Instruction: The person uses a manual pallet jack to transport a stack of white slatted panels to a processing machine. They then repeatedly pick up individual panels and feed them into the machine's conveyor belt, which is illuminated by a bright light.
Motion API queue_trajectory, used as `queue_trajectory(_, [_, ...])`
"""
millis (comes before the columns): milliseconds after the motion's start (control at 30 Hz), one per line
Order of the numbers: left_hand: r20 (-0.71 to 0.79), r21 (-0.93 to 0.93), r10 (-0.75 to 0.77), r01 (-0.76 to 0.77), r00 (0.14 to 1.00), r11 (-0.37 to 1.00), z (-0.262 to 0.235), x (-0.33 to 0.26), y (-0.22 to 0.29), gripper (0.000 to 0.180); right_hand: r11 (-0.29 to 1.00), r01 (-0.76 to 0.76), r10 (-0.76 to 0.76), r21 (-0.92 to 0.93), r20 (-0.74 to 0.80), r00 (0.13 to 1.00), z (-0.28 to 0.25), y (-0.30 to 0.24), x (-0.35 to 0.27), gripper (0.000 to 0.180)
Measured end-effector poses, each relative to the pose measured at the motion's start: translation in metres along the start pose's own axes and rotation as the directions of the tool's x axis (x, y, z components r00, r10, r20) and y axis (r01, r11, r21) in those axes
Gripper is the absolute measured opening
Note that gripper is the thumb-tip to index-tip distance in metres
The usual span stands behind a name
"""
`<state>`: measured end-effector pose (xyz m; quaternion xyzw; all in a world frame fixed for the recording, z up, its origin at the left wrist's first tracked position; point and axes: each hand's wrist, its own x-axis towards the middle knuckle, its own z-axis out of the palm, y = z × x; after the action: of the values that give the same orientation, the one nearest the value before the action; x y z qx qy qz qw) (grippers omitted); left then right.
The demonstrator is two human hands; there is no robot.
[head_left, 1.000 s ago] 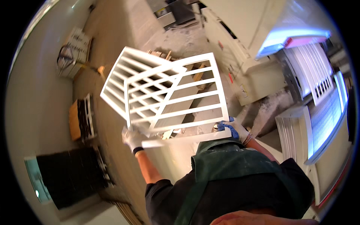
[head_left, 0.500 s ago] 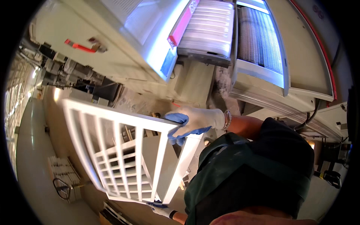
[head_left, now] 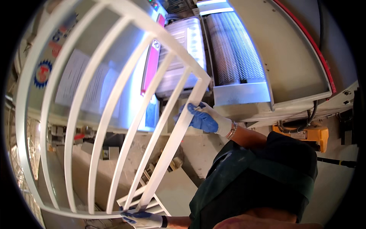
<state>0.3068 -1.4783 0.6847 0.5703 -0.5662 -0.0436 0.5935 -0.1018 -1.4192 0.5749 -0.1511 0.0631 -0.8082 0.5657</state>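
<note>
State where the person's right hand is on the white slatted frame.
In the head view, the gloved right hand grips the right rail of the white slatted frame near its upper corner, in front of the grey machine.

Smooth white-painted slatted frame (head_left: 114,114), satin sheen along the bars, wood or metal beneath not clear. Knitted cloth gloves, white at the cuff, with matt blue rubbery coating on palm and fingers, on right hand (head_left: 204,118) and left hand (head_left: 141,218). Brushed bright sheet metal on the machine housing (head_left: 114,76). Finely ribbed, dull grey conveyor belt (head_left: 236,49). Matt dark green cloth apron (head_left: 251,183). Glossy yellow-painted casing (head_left: 305,135). Rough, dusty concrete floor (head_left: 198,152).
</note>
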Motion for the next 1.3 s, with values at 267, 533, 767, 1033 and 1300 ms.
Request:
queue_trajectory(267, [0.369, -0.321, 0.485, -0.381, 0.793, 0.867, 0.150, 0.027, 0.154, 0.060, 0.959, 0.282, -0.281, -0.037, -0.270, 0.921, -0.058, -0.117, -0.034, 0.026])
queue_trajectory(533, [0.629, -0.329, 0.534, -0.430, 0.565, 0.841, 0.340, 0.033, 0.226, 0.055, 0.894, 0.439, -0.427, -0.085, -0.454, 0.782, -0.094, -0.163, -0.038, 0.034])
queue_trajectory(767, [0.804, -0.225, 0.409, -0.415, 0.433, 0.882, 0.452, -0.029, 0.251, 0.055, 0.891, 0.446, -0.398, -0.089, -0.628, 0.669, -0.154, -0.191, -0.051, 0.033])
queue_trajectory(1033, [0.914, -0.247, 0.335, -0.344, 0.227, 0.906, 0.622, -0.088, 0.179, 0.050, 0.831, 0.513, -0.497, -0.216, -0.703, 0.509, -0.203, -0.225, -0.033, 0.026])
queue_trajectory(1300, [0.926, -0.275, 0.344, -0.348, 0.155, 0.896, 0.678, -0.143, 0.159, 0.056, 0.725, 0.490, -0.671, -0.485, -0.660, 0.339, -0.261, -0.251, -0.030, 0.036])
